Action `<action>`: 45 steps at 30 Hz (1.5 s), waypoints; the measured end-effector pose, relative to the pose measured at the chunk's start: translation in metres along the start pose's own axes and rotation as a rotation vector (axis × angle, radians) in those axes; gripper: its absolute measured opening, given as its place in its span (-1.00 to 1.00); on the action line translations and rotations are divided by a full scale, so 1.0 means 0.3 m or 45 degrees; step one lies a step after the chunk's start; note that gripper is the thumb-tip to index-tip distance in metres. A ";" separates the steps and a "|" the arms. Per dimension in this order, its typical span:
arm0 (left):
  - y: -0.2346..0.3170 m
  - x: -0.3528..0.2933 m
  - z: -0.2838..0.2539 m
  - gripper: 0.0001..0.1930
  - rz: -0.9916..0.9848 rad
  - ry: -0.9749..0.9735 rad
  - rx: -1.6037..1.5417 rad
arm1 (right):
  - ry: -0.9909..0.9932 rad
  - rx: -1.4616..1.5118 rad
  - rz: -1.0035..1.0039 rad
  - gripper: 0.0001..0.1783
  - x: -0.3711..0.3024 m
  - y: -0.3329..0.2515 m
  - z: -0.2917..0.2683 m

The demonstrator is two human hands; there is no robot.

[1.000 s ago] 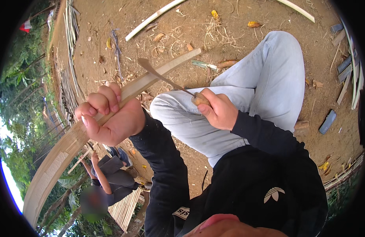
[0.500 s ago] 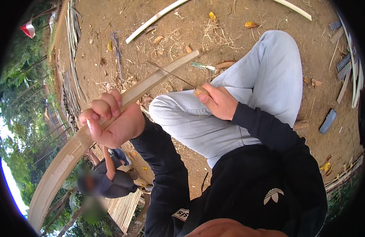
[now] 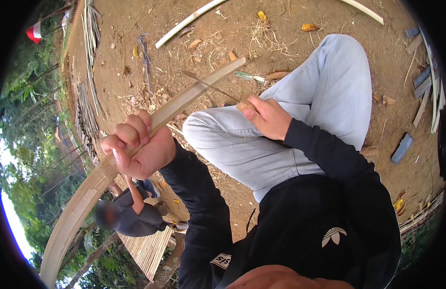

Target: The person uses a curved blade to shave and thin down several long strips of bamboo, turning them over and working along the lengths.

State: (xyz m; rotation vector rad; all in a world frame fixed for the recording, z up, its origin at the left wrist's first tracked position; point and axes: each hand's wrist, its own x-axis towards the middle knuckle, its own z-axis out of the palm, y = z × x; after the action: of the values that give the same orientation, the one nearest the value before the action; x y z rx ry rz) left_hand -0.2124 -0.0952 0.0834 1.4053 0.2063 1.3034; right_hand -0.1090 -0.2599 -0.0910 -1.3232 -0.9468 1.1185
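Note:
A long pale bamboo strip (image 3: 71, 212) runs from the lower left up to the middle of the view, its far end beyond my knee. My left hand (image 3: 145, 149) is closed around it, fingers curled over its edge. My right hand (image 3: 269, 116) grips the wooden handle of a knife (image 3: 223, 93), beside my bent leg in light jeans. The thin dark blade lies across the strip near its upper end, and its tip shows past the strip's far edge.
Fibre shavings (image 3: 261, 36) and yellow leaves litter the dirt ground. A pale strip (image 3: 189, 21) lies ahead, and more strips (image 3: 90, 43) line the left. At right are a dark flat object (image 3: 401, 148) and offcuts (image 3: 420, 86). Another person (image 3: 138, 207) sits at lower left beside a slatted mat (image 3: 148, 250).
My left hand and the bamboo strip have shifted slightly to the right in the view. The knife stays across the strip, its handle still in my right hand.

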 end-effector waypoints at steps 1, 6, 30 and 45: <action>-0.001 -0.002 -0.007 -0.89 0.006 -0.003 -0.007 | -0.002 0.081 -0.081 -0.57 -0.028 -0.052 0.012; -0.001 -0.004 0.020 -0.94 -0.001 0.065 0.055 | 0.013 -0.058 0.224 -0.56 0.022 0.003 0.006; -0.053 0.076 0.067 -0.82 -0.049 0.256 0.213 | 0.137 -0.182 0.117 -0.49 -0.001 0.048 0.018; -0.049 0.079 0.108 -0.68 -0.027 0.548 0.464 | 0.125 -0.203 0.173 -0.51 -0.003 0.074 0.027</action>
State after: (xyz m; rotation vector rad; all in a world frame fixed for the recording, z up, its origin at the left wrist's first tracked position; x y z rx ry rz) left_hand -0.1712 -0.0917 0.0939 1.3959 0.7789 1.5960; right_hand -0.1187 -0.2603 -0.1125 -1.5780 -0.8993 1.0875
